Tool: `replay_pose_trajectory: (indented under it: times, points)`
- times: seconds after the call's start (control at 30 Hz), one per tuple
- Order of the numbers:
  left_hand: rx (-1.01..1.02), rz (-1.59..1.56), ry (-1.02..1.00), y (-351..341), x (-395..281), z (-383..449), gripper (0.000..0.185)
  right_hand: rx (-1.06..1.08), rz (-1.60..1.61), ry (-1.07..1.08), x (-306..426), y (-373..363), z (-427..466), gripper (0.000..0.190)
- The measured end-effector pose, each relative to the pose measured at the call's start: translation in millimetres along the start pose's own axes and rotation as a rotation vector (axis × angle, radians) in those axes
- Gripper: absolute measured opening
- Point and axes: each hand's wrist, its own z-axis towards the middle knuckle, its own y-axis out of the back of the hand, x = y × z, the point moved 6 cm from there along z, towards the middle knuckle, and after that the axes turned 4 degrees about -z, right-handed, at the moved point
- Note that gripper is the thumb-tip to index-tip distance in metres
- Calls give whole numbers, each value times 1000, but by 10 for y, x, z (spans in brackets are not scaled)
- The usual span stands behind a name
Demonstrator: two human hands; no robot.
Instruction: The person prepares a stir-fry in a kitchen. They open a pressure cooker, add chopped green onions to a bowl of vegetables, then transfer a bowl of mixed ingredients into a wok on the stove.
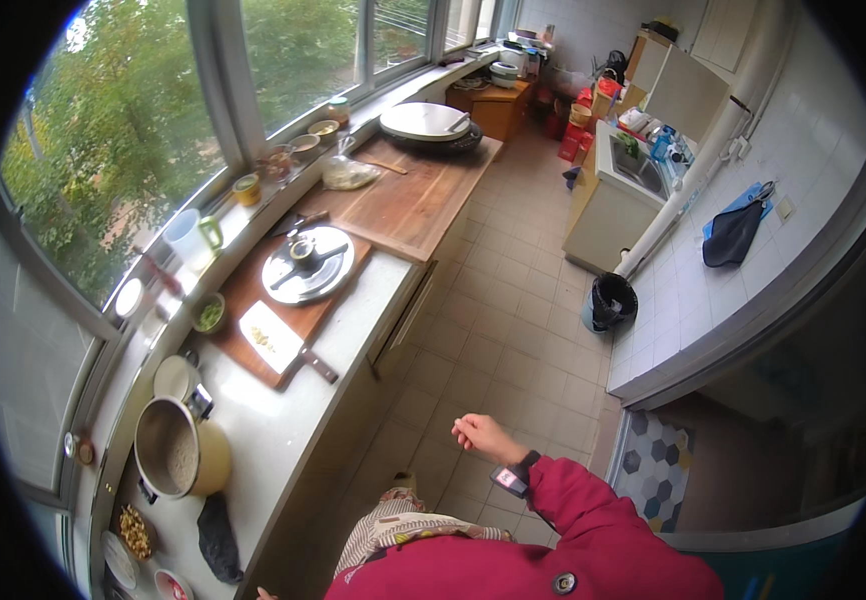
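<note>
My right hand [487, 437] hangs over the tiled floor, fingers curled in, touching nothing; whether they hold something small is unclear. Of my left hand [266, 594] only a fingertip shows at the bottom edge, beside the counter. On the counter stand a deep metal pot [211, 450] and a dark cloth [219, 540]. A cleaver [277, 337] with chopped pale bits on its blade lies on a wooden cutting board [313, 334], next to a round metal pot lid [337, 279]. A bowl of chopped greens [210, 313] sits beside the board.
A large wooden board [418, 202] holds a plastic bag [346, 174] and a round electric griddle [433, 127]. Small bowls and a jug [194, 236] line the sill. Across the floor are a sink [639, 169], a lined bin [609, 304] and a doorway with a patterned mat [650, 472].
</note>
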Motion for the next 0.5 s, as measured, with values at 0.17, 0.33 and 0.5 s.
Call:
replay_pose_trajectory:
  times: [0.17, 0.33, 0.5]
  points:
    - [33, -15, -410, -1403, -1849, 656, 42, -73, -27, 71, 416, 1439, 919, 27]
    - [381, -393, -550, -3516, -5026, 247, 26, -239, 54, -66, 36, 3030, 1065, 24]
    - [998, -367, -1047, -5106, -8209, -1255, 15, -379, 119, -283, -336, 4505, 955, 25]
